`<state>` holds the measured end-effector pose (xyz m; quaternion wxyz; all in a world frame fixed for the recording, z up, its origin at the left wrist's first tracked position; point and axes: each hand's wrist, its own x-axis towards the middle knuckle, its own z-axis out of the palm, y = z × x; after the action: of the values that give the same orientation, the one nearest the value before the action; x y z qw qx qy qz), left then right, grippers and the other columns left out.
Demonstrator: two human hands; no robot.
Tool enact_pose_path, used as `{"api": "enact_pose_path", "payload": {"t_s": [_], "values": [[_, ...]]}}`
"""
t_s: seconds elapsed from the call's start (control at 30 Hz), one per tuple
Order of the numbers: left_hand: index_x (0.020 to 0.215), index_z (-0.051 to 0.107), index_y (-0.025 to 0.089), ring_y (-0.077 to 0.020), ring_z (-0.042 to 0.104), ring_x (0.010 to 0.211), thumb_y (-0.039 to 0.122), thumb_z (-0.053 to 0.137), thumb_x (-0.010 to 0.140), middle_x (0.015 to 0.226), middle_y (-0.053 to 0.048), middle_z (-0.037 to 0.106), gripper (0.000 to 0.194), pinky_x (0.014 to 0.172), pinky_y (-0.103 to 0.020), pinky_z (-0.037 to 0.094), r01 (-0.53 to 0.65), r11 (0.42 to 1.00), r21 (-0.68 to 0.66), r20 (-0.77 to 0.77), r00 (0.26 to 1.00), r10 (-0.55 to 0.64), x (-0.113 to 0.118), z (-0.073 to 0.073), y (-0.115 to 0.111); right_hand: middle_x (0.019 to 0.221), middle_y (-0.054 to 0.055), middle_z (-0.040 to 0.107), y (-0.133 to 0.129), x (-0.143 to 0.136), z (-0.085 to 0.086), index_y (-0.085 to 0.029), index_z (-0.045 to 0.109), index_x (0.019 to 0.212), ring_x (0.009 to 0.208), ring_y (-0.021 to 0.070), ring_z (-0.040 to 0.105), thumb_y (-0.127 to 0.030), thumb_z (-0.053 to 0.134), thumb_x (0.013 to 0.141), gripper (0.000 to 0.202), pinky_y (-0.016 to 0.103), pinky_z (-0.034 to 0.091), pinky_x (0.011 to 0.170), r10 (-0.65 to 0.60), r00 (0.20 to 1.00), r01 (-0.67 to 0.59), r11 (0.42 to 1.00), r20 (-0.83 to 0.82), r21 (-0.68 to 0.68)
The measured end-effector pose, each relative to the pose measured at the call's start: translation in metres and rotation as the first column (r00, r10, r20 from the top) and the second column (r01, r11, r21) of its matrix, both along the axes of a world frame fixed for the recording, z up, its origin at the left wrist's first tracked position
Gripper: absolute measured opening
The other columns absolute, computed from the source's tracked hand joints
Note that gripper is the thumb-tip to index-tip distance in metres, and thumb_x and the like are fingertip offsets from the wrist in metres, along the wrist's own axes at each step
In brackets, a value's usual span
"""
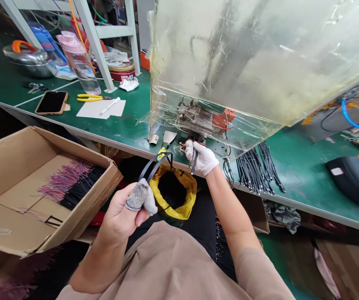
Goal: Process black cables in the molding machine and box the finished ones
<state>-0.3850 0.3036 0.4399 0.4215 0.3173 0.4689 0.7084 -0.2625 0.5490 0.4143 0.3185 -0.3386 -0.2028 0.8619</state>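
Note:
My left hand (121, 210), with grey knitted covers on the thumb and a finger, pinches flat black cables (156, 167) that loop up and away toward the bench edge. A white glove covers my right hand (203, 158), which is closed round dark cable ends (193, 160). It is right in front of a small machine (198, 118) behind a clear plastic guard (217, 50). Beside the machine lie a scraper-like blade (169, 136) and a yellow-green handled tool (161, 153). A yellow-lined bin (192, 196) stands below, between my hands.
At left, a cardboard box (13, 162) holds black cables with pinkish wires (70, 177). Finished-looking black cables (254, 168) lie in rows at right, near a black case (354, 179). The green bench (129, 121) carries a phone (52, 103), yellow pliers (90, 98) and a bottle (81, 66).

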Motion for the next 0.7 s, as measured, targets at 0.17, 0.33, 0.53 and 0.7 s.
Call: {"api": "enact_pose_path", "payload": {"t_s": [0.17, 0.33, 0.53, 0.7], "values": [[0.060, 0.064, 0.018, -0.0057, 0.031, 0.032, 0.050, 0.072, 0.083, 0.036, 0.004, 0.039, 0.040, 0.037, -0.021, 0.023, 0.005, 1.000, 0.002, 0.023, 1.000, -0.005, 0.000, 0.002, 0.000, 0.070, 0.001, 0.065, 0.002, 0.000, 0.004, -0.014, 0.059, 0.101, 0.052, 0.0091, 0.058, -0.019, 0.035, 0.104, 0.025, 0.016, 0.053, 0.045, -0.031, 0.999, 0.030, 0.998, -0.018, -0.057], [0.060, 0.063, 0.017, -0.0058, 0.031, 0.032, 0.044, 0.070, 0.085, 0.035, 0.005, 0.037, 0.037, 0.037, -0.019, 0.022, 0.023, 1.000, -0.010, 0.021, 1.000, -0.023, -0.001, 0.001, -0.001, 0.070, 0.002, 0.067, 0.005, 0.002, 0.000, -0.014, 0.056, 0.108, 0.051, 0.0105, 0.061, -0.017, 0.036, 0.103, 0.022, 0.017, 0.055, 0.044, -0.011, 0.999, 0.008, 0.997, -0.037, -0.082], [0.062, 0.064, 0.018, -0.0058, 0.032, 0.033, 0.041, 0.070, 0.086, 0.038, 0.005, 0.036, 0.034, 0.037, -0.020, 0.021, 0.054, 0.998, 0.011, 0.027, 0.998, -0.054, -0.001, -0.002, -0.002, 0.068, 0.002, 0.068, 0.008, 0.001, 0.003, -0.013, 0.055, 0.113, 0.050, 0.0112, 0.060, -0.018, 0.032, 0.104, 0.025, 0.018, 0.055, 0.043, -0.010, 0.998, 0.003, 0.995, -0.069, -0.101], [0.063, 0.062, 0.018, -0.0070, 0.034, 0.037, 0.044, 0.067, 0.089, 0.039, 0.005, 0.037, 0.037, 0.039, -0.021, 0.024, 0.065, 0.997, -0.049, 0.020, 0.998, -0.064, -0.001, -0.012, -0.011, 0.076, 0.003, 0.071, -0.005, 0.020, -0.011, -0.016, 0.058, 0.110, 0.060, 0.0116, 0.066, -0.032, 0.033, 0.107, 0.030, 0.020, 0.059, 0.052, 0.200, 0.967, -0.197, 0.980, -0.157, 0.035]]}}
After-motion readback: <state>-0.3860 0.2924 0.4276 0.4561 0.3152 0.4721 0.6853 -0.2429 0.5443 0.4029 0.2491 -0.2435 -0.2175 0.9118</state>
